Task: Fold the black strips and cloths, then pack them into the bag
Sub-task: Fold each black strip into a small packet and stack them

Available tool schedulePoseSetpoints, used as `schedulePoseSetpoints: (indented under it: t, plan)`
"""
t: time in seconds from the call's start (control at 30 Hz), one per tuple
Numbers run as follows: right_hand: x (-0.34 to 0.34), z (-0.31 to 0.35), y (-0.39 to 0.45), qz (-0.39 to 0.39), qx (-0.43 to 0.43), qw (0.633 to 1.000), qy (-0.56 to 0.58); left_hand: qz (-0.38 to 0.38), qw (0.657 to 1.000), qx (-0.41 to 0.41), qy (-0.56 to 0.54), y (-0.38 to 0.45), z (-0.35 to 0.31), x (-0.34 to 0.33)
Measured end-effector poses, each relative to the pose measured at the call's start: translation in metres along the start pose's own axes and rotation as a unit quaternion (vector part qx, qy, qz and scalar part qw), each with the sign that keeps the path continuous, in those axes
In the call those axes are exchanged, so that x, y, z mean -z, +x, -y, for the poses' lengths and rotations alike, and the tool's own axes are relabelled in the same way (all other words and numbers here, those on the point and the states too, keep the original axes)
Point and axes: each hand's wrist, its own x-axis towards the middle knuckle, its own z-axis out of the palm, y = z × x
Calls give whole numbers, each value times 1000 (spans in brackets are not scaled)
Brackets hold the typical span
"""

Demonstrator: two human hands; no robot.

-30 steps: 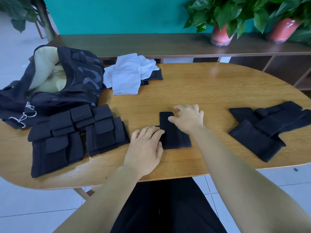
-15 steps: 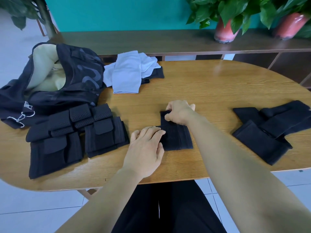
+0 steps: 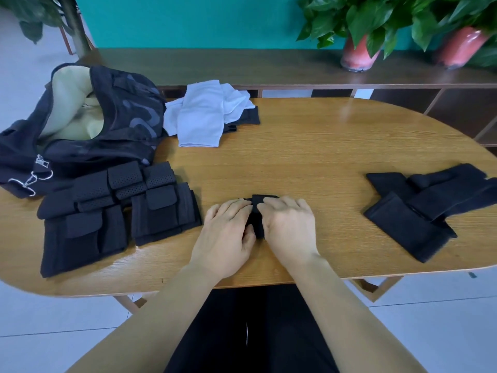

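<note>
An oval wooden table (image 3: 322, 157) with visible grain stands on pale floor tiles before a teal wall; a dark shelf (image 3: 242, 68) behind carries 2 pink plant pots. Near the table's front edge, the left hand (image 3: 228, 232) and right hand (image 3: 287, 227) lie side by side, fingers curled over a small folded black strip (image 3: 258, 211). The open black bag (image 3: 94, 125) sits far left, unfolded strips (image 3: 419, 208) right.

black strip (image 3: 257, 211): mostly hidden under both hands; fold unreadable
bag (image 3: 88, 125): left side cut off by the frame edge
black cloths (image 3: 430, 208): right ends cut off
</note>
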Motion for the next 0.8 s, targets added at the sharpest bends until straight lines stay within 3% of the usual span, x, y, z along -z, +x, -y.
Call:
schedulePoseSetpoints:
  t: [0.13, 0.43, 0.6, 0.7, 0.8]
  plan:
    - [-4, 4, -4, -34, 22, 999, -13, -10, 1000, 1, -3, 0, 0, 0]
    - [-10, 10, -14, 9, 9, 1000, -28, -18, 1000, -9, -14, 0, 1, -1]
    - [-1, 4, -14, -20, -52, 996, 75, -4, 998, -6, -64, 0, 3, 2]
    - [15, -15, -7, -16, -163, 974, 159, -32, 985, 71, -154, 6, 2, 9]
    - [21, -35, 5, 81, -241, 959, 126, 8, 964, 200, -176, 22, -4, 18]
